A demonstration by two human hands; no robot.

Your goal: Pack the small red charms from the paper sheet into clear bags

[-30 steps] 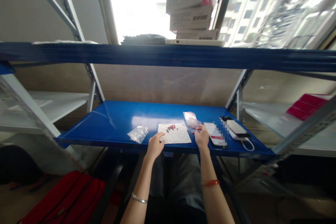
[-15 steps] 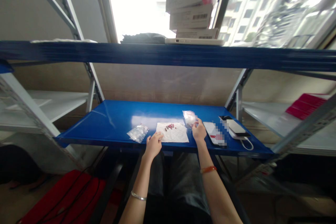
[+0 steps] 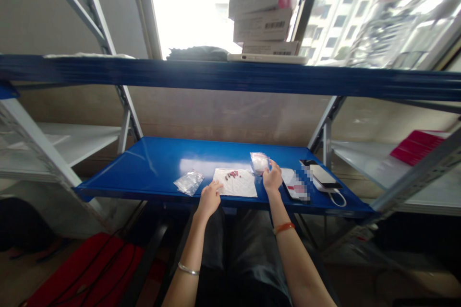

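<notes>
The blue rectangular tabletop (image 3: 151, 163) in front of me is smooth and glossy, with a pale glare across it. The white, roughly square sheet (image 3: 245, 188) I touch is soft-looking, matt and creased; whether cloth or paper, I can't tell. The crumpled clear bag (image 3: 189, 182) is shiny, wrinkled plastic, and the stacked small clear bags (image 3: 260, 163) are thin, glossy plastic too. On my left wrist, the silver round bangle (image 3: 188, 269) is polished, metal-looking. The flat dark-screened phone (image 3: 326, 176) looks smooth and glossy; the white rectangular boxes (image 3: 261, 24) look like matt card.
</notes>
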